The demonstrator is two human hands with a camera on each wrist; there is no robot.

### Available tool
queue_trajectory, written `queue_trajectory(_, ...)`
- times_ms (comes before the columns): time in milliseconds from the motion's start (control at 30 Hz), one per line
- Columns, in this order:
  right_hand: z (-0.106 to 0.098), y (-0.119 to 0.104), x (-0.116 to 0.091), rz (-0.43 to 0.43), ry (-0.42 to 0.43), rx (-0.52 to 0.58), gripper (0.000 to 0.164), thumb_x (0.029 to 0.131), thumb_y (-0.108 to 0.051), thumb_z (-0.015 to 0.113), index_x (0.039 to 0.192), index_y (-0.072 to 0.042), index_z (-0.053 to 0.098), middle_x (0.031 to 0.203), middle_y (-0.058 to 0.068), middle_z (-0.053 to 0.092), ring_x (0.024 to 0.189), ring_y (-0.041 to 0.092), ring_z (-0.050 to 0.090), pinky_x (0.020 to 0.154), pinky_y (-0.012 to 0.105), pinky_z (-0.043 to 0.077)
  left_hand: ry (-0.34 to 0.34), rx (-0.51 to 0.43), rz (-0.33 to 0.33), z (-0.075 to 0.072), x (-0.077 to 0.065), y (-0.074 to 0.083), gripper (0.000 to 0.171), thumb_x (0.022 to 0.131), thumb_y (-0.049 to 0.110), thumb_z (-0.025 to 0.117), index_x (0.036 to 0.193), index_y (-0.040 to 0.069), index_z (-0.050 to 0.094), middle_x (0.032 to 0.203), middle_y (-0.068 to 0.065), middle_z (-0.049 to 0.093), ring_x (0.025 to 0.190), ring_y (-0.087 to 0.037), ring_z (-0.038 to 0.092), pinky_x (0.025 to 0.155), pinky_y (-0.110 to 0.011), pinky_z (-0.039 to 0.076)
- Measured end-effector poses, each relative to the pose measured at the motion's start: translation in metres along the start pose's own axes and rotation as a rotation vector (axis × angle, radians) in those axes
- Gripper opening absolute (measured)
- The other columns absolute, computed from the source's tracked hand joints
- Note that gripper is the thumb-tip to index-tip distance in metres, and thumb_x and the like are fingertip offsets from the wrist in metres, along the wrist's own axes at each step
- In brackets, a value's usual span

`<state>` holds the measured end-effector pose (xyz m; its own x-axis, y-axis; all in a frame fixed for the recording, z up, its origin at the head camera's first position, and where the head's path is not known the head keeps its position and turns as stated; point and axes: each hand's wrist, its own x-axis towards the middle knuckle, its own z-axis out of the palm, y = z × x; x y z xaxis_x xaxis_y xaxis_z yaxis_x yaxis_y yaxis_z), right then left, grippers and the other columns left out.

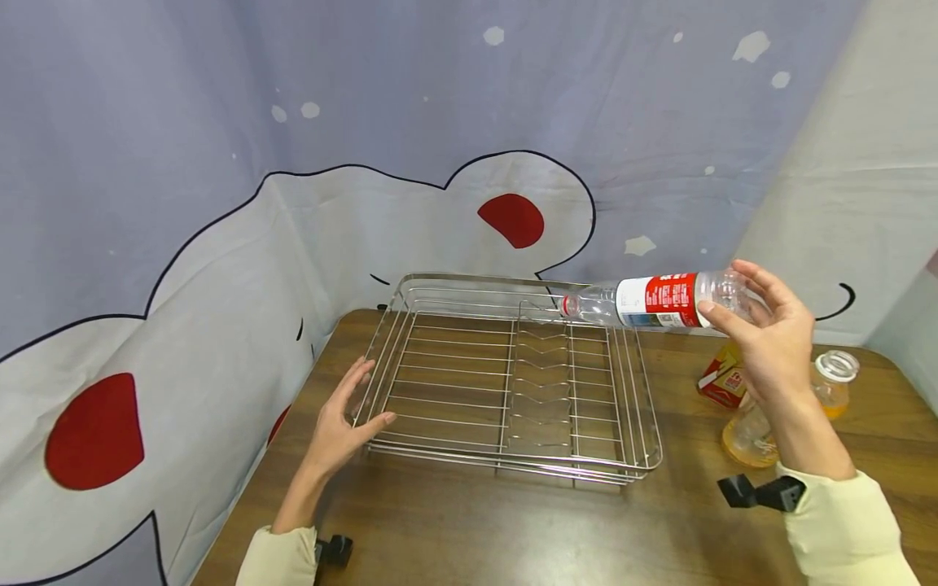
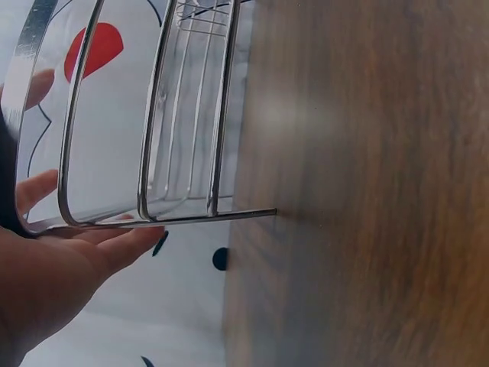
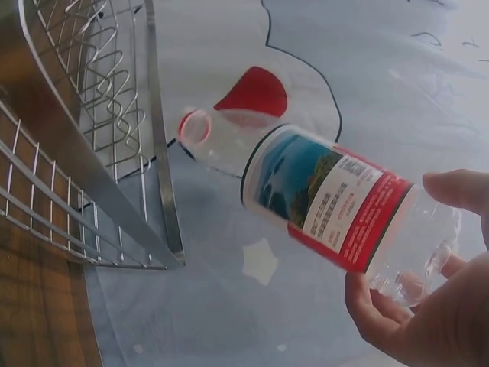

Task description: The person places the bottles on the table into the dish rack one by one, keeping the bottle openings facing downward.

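Bottle [image 1: 659,300] held sideways over the wire rack's [image 1: 506,382] far right corner.
We grip its base with right hand [image 1: 769,338] fingers curled round; left hand [image 1: 344,423] lies open, fingers straight against the rack's near left rim on the worktop [image 1: 513,529].

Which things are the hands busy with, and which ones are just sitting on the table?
Busy with:
- clear bottle, red label, held sideways by the right hand
- wire rack, its near left corner touched by the left hand

Just sitting there:
- orange-drink bottle behind the right hand
- small carton beside it
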<state>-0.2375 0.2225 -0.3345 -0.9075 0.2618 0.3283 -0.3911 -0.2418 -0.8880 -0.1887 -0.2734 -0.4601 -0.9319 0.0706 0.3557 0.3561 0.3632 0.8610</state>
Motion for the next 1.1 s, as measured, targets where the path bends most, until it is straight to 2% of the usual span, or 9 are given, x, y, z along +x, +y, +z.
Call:
queue_trajectory(100,0.0,0.001,0.002,0.01,0.037,-0.092,0.058,0.077,0.019,0.073,0.127,-0.008,0.065,0.125,0.004,0.055,0.111,0.016,0.056,0.077,0.013,0.052,-0.024,-0.05,-0.037,-0.001,0.0,0.0,0.082,0.083,0.002,0.078,0.152,0.006,0.035,0.161,-0.018,0.02,0.141,-0.045,0.027,0.101,-0.064,0.038)
queue_trajectory(333,0.0,0.007,0.007,0.038,0.055,-0.282,0.062,0.078,0.01,0.077,0.134,-0.014,0.062,0.127,0.0,0.052,0.116,0.015,0.054,0.077,0.008,0.049,-0.057,-0.061,-0.132,-0.003,-0.001,-0.002,0.091,0.084,0.009,0.078,0.158,0.011,0.023,0.161,-0.014,0.019,0.142,-0.047,0.025,0.097,-0.059,0.044)
queue_trajectory(500,0.0,0.013,0.01,0.054,0.05,-0.506,0.063,0.083,-0.001,0.077,0.14,-0.019,0.057,0.132,-0.001,0.05,0.12,0.013,0.053,0.079,0.007,0.046,-0.063,-0.064,-0.13,-0.004,-0.002,-0.002,0.093,0.084,0.009,0.077,0.158,0.012,0.022,0.162,-0.014,0.015,0.14,-0.048,0.028,0.095,-0.056,0.047)
queue_trajectory(600,0.001,0.017,0.013,0.053,0.052,-0.613,0.062,0.085,-0.006,0.076,0.141,-0.018,0.053,0.133,0.001,0.049,0.123,0.017,0.052,0.084,0.009,0.045,-0.069,-0.099,-0.124,-0.004,-0.002,-0.002,0.093,0.084,0.006,0.077,0.158,0.012,0.02,0.163,-0.015,0.013,0.139,-0.049,0.029,0.095,-0.056,0.047)
queue_trajectory(767,0.001,0.025,0.015,0.059,0.063,-0.646,0.051,0.084,-0.007,0.076,0.126,-0.021,0.05,0.123,-0.009,0.049,0.122,0.02,0.051,0.093,0.017,0.045,-0.074,-0.143,-0.136,-0.004,-0.001,-0.003,0.095,0.084,0.003,0.076,0.159,0.012,0.018,0.162,-0.017,0.013,0.138,-0.049,0.031,0.093,-0.047,0.051)
queue_trajectory(933,0.001,0.032,0.017,0.079,0.073,-0.63,0.042,0.084,-0.009,0.077,0.113,-0.025,0.051,0.116,-0.015,0.05,0.114,0.015,0.053,0.087,0.016,0.045,-0.074,-0.166,-0.148,-0.004,-0.001,-0.002,0.097,0.083,0.002,0.076,0.159,0.014,0.017,0.161,-0.016,0.015,0.138,-0.048,0.031,0.091,-0.035,0.052)
queue_trajectory(1100,0.001,0.038,0.019,0.087,0.065,-0.636,0.039,0.084,-0.012,0.077,0.113,-0.023,0.053,0.123,-0.007,0.051,0.105,0.011,0.053,0.079,0.013,0.044,-0.073,-0.169,-0.147,-0.004,-0.001,-0.003,0.097,0.083,0.002,0.076,0.159,0.017,0.017,0.162,-0.014,0.015,0.138,-0.048,0.031,0.093,-0.043,0.051)
